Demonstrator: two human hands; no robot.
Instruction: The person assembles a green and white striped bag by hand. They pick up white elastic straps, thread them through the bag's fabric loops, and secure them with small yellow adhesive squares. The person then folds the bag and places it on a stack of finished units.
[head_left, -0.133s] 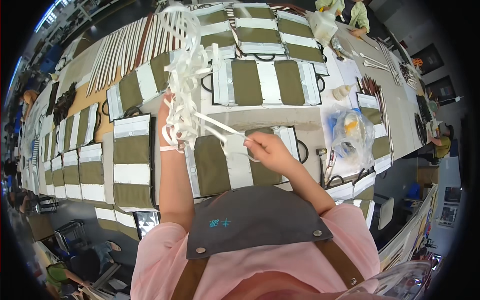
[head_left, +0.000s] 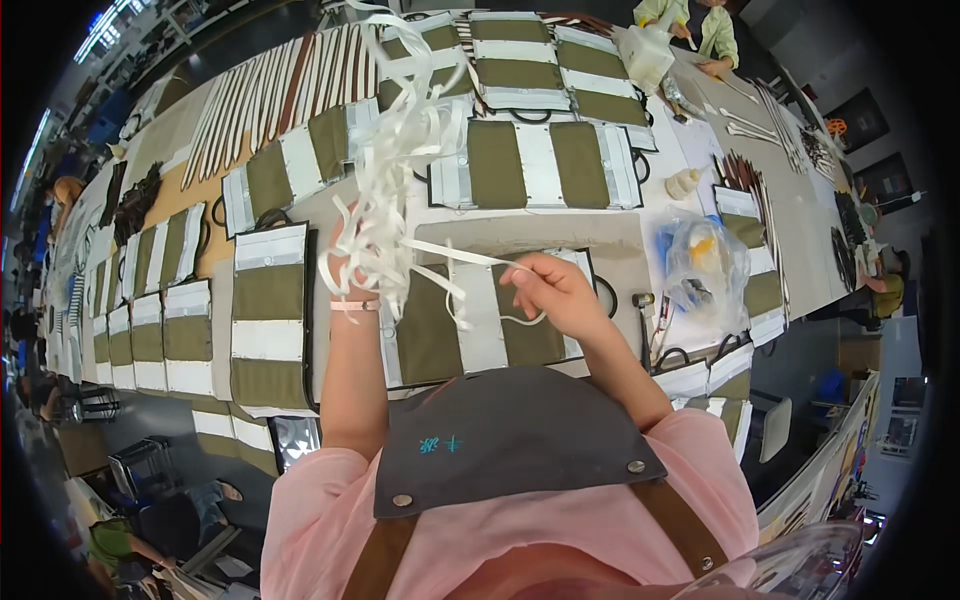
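Observation:
A tangled bundle of thin white strips [head_left: 382,205] hangs over my left hand [head_left: 343,272], which holds it up. The strips cover most of that hand, and its fingers are hidden. My right hand [head_left: 556,294] is closed in a pinch on one strip, drawn out sideways from the bundle and fairly taut. Loose strip ends dangle between the two hands. Below them lies an olive and white striped bag panel [head_left: 425,345] with a dark handle at its right end.
More striped panels [head_left: 495,165] lie around, some in overlapping rows. Long white and brown strips [head_left: 265,95] are laid out at far left. On the right are a plastic bag [head_left: 705,265], a small bottle [head_left: 684,184] and a white jug [head_left: 645,55]. Another person [head_left: 715,40] works at far right.
My right hand has moved slightly to the right and up with the strip. The bundle has swung and shifted a little to the right, its loops spreading.

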